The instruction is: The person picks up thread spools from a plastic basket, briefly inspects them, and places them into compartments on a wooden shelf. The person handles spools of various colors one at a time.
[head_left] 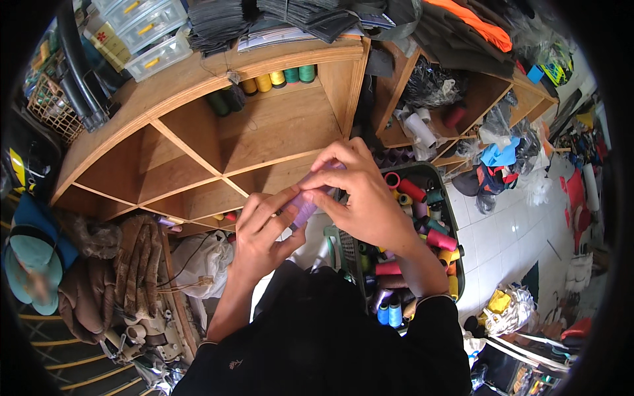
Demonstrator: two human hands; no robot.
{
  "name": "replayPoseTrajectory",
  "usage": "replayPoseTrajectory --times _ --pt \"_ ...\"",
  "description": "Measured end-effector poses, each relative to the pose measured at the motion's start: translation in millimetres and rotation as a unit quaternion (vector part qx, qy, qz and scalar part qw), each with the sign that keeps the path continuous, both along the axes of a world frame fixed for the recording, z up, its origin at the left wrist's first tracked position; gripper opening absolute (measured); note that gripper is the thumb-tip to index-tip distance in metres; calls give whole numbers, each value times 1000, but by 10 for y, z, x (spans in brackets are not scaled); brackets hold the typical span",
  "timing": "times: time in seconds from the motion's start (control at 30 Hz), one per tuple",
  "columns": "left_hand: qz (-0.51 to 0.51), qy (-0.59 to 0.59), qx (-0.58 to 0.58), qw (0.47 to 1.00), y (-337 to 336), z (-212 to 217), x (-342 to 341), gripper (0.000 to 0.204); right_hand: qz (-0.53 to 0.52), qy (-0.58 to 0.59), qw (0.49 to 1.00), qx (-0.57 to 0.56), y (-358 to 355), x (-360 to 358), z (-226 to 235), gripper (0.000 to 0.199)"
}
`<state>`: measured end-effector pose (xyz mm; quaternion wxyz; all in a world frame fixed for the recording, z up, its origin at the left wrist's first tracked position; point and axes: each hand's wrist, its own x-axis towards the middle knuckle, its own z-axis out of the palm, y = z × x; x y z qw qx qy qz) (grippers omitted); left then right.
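Wooden shelving (345,92) with open compartments fills the upper left and centre of the view; white floor tiles (492,244) show at right. On top of the shelving: clear plastic drawers (148,34) and stacked dark sheets (218,26). Its upper compartment holds a row of yellow spools (263,82) and green spools (306,73).

Purple spool (305,211): located between the two hands, held up in front of the shelving, tilted, its upper end toward the right. Surface partly covered by fingers; exact outline cannot be told.

Left hand (263,228): grip closed around the lower part of the purple spool, fingers bent. Right hand (360,188): grip pinching the upper part, thumb and fingertips against it. Hands close together, fingers nearly meeting.

Dark green crate (451,210) stands beneath the right forearm, filled with mixed spools, among them a pink spool (441,239) and two blue spools (395,315) near its lower end. White plastic bag (206,263) lies left of the left forearm, beside brown cloth (135,264). Orange cloth (472,23) lies at upper right.
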<state>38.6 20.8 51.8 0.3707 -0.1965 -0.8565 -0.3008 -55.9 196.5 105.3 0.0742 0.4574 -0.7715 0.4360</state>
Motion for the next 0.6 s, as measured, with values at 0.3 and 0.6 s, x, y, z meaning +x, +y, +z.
replayPoseTrajectory --times 0.3,0.6 --pt "33 -5 66 997 70 -42 -13 43 -98 78 987 -105 -165 230 -350 10" --pt "84 67 159 981 67 -137 -71 43 -135 -76 957 -246 -223 411 -662 25"
